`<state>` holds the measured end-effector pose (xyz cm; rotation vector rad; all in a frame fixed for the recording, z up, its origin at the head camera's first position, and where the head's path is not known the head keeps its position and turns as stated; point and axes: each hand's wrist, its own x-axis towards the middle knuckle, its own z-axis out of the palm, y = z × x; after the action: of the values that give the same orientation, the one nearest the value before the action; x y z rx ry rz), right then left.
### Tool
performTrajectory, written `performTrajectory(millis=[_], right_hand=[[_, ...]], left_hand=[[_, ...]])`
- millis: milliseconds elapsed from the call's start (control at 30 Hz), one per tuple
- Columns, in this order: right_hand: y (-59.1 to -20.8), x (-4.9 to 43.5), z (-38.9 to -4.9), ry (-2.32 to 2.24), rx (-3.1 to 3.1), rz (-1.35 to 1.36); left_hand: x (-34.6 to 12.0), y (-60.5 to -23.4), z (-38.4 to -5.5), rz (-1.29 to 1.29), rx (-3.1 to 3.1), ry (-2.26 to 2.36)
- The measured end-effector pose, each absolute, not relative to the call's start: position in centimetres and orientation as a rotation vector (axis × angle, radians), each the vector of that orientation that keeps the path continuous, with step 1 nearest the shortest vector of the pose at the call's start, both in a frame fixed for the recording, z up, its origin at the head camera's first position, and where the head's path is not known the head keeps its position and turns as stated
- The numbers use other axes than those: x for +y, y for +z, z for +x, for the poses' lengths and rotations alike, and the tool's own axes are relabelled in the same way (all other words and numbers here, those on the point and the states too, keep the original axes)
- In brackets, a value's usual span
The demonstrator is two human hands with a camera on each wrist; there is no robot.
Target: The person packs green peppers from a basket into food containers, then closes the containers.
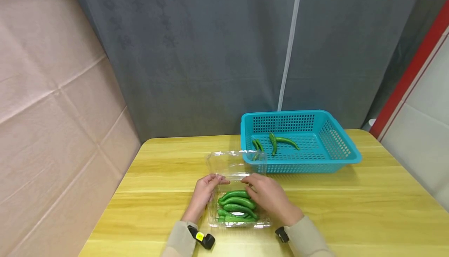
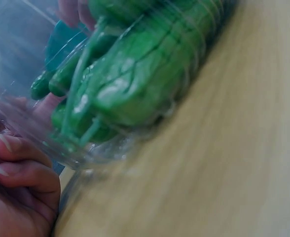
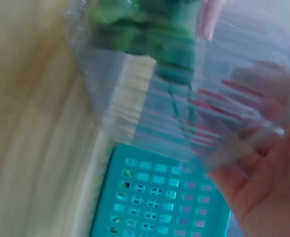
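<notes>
A clear plastic clamshell container [image 1: 212, 223] sits on the table with its lid [image 1: 224, 164] raised at the far side. Several green chili peppers [image 1: 237, 201] lie side by side in its base. At the left edge, near the hinge, my left hand [image 1: 203, 192] pinches the plastic; its curled fingers [image 2: 29, 173] show beside the wall in the left wrist view. My right hand [image 1: 269, 195] grips the opposite edge, fingers reaching over the peppers. In the right wrist view, the ribbed clear wall [image 3: 150, 118] passes between its thumb and fingers.
A turquoise perforated basket [image 1: 301, 167] stands behind and to the right, partly behind the raised lid. A few more green peppers [image 1: 285, 142] lie in it. The wooden table [image 1: 158, 194] meets a grey curtain [image 1: 196, 73] at the back.
</notes>
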<state>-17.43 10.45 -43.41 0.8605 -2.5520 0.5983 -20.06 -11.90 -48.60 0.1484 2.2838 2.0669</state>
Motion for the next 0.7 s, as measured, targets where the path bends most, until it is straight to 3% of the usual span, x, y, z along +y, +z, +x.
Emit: performTrajectory(millis=[700], right_hand=[[-38.4,13.7,-17.0,0.716,-2.171,0.801]], left_hand=[[-12.0,-49.3,-20.4,0.175,2.321,2.032]])
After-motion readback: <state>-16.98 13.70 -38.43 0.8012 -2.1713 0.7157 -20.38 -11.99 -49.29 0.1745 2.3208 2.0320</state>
